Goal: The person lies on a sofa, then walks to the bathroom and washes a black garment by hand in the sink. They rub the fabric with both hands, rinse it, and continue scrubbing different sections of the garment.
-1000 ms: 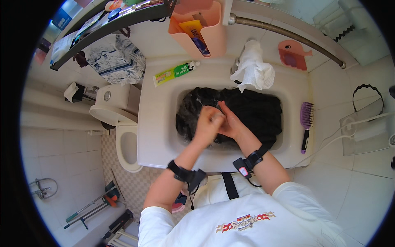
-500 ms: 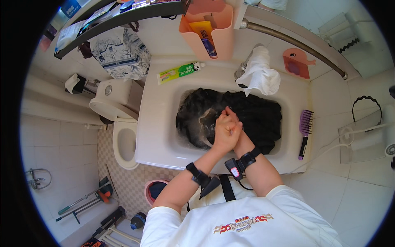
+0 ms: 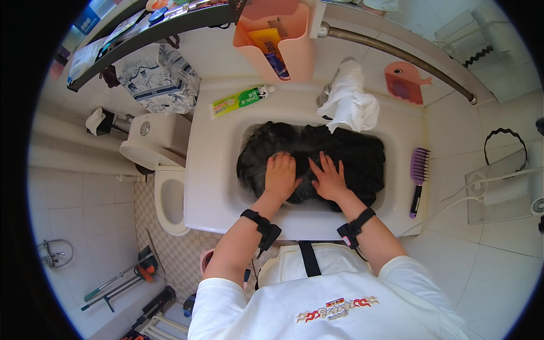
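Wet black fabric [image 3: 360, 161] lies in the white washbasin [image 3: 211, 170], under and around the left hand [image 3: 282, 174] and the right hand [image 3: 330, 180]. Both rest on it palm down, gripping nothing visible, the right's fingers spread wider. Ahead-right of them, a white cloth [image 3: 352, 102] drapes the faucet [image 3: 323, 97]; ahead-left lies a toothpaste tube [image 3: 241, 101]; rightward, a purple hairbrush [image 3: 419, 168].

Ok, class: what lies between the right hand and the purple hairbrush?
In the head view: part of the black cloth, then the white sink's rim.
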Demonstrator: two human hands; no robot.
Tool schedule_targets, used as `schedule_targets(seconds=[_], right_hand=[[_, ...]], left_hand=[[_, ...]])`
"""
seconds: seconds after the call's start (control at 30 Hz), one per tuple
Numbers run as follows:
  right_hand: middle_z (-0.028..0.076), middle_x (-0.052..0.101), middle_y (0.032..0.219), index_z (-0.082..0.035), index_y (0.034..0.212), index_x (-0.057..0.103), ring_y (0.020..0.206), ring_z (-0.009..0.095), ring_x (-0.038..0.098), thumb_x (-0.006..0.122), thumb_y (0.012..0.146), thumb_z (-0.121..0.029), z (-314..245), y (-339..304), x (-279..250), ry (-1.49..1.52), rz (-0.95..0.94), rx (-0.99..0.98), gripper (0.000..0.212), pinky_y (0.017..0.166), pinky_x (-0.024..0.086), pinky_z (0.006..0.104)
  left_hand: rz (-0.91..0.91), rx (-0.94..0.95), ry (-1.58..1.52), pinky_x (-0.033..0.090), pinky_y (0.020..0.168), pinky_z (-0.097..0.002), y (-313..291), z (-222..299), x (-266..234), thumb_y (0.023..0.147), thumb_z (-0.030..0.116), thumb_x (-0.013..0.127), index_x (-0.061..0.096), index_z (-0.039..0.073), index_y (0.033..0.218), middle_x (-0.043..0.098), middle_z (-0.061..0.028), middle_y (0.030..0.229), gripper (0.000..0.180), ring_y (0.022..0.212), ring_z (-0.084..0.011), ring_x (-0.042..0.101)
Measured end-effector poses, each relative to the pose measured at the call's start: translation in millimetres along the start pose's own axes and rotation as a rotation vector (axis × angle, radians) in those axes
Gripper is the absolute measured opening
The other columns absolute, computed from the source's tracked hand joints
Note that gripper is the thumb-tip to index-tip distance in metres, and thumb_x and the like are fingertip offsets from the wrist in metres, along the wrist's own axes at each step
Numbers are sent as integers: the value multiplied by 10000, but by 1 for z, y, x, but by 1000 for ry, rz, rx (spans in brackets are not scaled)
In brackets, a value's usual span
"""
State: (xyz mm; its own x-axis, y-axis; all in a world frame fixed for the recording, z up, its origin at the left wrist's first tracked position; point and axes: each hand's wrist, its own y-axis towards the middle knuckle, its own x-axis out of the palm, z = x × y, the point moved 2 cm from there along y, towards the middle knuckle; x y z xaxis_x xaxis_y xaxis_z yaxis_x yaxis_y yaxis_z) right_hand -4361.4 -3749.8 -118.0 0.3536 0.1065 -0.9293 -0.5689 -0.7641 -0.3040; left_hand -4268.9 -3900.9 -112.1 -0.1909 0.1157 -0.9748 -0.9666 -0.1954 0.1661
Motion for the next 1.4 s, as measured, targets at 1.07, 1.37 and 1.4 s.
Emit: schedule_targets(seconds=[1.07, 1.37, 1.4], right_hand=[[132, 622, 933, -98, 1107, 538, 834, 262, 623, 633, 891, -483, -19, 74, 16, 2639, -21, 223, 452, 748, 530, 390], [39, 592, 828, -138, 820, 551, 755, 193, 571, 608, 910, -498, -58, 35, 6, 2364, 126, 785, 376, 708, 493, 346], [41, 590, 801, -156, 785, 552, 744, 182, 579, 601, 915, -498, -47, 39, 12, 2395, 57, 647, 370, 698, 498, 352]], left_hand=[[331, -167, -1019, 432, 821, -300, 11, 54, -60, 725, 93, 672, 558, 49, 801, 568, -22, 854, 143, 863, -159, 528], [436, -548, -905, 384, 549, -338, 7, 15, -13, 741, 74, 672, 458, 9, 582, 460, -73, 588, 274, 581, -171, 482], [526, -294, -966, 396, 562, -349, 9, 38, -23, 733, 71, 690, 451, 21, 599, 455, -85, 610, 278, 597, -203, 501]])
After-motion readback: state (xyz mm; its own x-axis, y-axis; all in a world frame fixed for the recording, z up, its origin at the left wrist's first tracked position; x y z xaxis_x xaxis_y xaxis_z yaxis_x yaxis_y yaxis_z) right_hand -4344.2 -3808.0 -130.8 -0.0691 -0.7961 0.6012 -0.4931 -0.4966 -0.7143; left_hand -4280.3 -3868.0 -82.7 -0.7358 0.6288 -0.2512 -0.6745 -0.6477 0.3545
